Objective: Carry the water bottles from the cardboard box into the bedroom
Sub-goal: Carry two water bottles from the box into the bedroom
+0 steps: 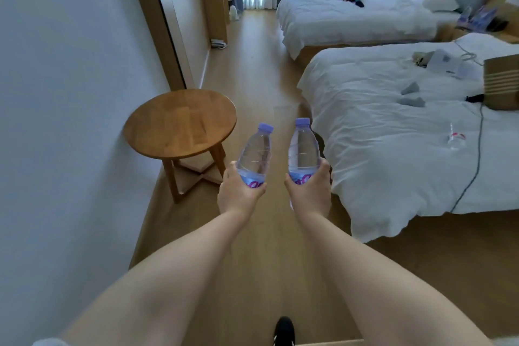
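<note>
Two beds with white covers, the near bed [393, 132] and the far bed [351, 17], stand at the right of the wooden floor [261, 64]. A round desk [179, 121] stands left. Over the floor, the left hand [238, 194] grips one water bottle [255, 154] and the right hand [310, 191] grips the other bottle [303, 149], both caps pointing forward.

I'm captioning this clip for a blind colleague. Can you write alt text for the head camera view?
Two outstretched arms carry water bottles, one in the left hand and one in the right hand, down a wooden floor. A round wooden table stands left; two white beds lie right.
</note>
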`<move>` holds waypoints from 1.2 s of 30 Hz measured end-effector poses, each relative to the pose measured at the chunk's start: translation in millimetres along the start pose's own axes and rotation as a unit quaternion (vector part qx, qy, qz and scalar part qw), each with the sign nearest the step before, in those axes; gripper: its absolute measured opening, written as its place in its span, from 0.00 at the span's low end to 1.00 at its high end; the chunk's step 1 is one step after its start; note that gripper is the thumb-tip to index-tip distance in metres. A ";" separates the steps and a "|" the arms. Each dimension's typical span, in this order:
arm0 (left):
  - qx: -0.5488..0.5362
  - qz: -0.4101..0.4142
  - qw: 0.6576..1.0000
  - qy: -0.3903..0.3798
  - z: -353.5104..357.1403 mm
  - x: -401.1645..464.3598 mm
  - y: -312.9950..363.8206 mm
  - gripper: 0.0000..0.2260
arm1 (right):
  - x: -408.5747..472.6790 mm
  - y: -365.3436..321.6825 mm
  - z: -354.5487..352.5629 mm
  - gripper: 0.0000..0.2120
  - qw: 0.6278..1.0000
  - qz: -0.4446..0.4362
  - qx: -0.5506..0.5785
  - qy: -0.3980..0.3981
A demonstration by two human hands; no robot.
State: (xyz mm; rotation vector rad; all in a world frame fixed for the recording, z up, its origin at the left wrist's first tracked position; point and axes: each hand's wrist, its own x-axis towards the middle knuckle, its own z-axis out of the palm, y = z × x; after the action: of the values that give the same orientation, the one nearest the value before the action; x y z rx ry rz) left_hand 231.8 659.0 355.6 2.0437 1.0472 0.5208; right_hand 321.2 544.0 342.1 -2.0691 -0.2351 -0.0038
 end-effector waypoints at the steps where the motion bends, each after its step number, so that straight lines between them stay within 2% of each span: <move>1: -0.002 -0.009 1.000 0.004 7.3 17.6 5.0 0.35 | 21.3 -2.7 8.0 0.38 1.000 -0.004 -0.002 -0.004; 13: 0.057 -0.051 0.997 0.031 57.0 204.8 49.8 0.37 | 207.8 -40.5 93.0 0.38 0.997 -0.026 -0.017 -0.068; 25: 0.088 -0.068 0.993 0.039 93.1 466.6 85.4 0.34 | 432.5 -95.3 232.6 0.39 0.995 -0.020 -0.039 -0.094; 30: 0.035 -0.100 0.994 0.038 116.3 561.4 112.1 0.32 | 523.5 -119.1 269.0 0.39 0.995 -0.024 -0.032 -0.093; 36: 0.030 -0.108 0.993 0.036 166.5 681.0 145.1 0.31 | 647.2 -133.5 320.6 0.38 0.994 -0.035 -0.031 -0.096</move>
State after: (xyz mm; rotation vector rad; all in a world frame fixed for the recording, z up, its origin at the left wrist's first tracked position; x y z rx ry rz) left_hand 806.0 1086.2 374.0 1.9440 1.3238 0.4587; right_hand 902.8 991.7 366.2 -2.1226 -0.4292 0.1468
